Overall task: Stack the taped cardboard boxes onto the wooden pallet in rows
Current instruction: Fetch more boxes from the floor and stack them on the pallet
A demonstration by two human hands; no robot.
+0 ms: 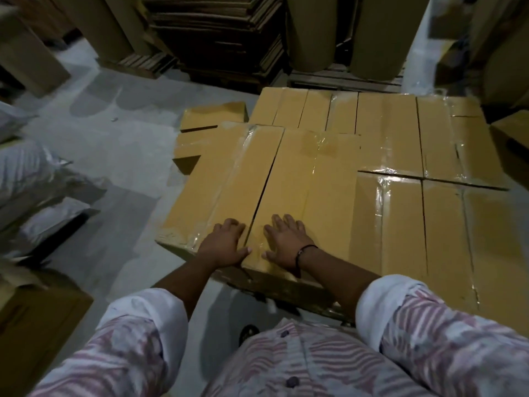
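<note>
A taped cardboard box [286,173] lies on top of the stack at the near left corner, a little askew. My left hand [224,243] and my right hand [286,242] both press flat on its near end, fingers spread, on either side of the top seam. To the right and behind it, several more taped boxes [400,138] lie side by side in rows, one layer lower. The wooden pallet [289,293] shows only as a dark edge under the near boxes.
Two smaller boxes [211,118] sit at the stack's far left. Large brown paper rolls [312,32] and stacked flat cardboard [217,32] stand behind. White sacks [31,179] lie on the concrete floor at left. A brown carton [37,319] stands near left.
</note>
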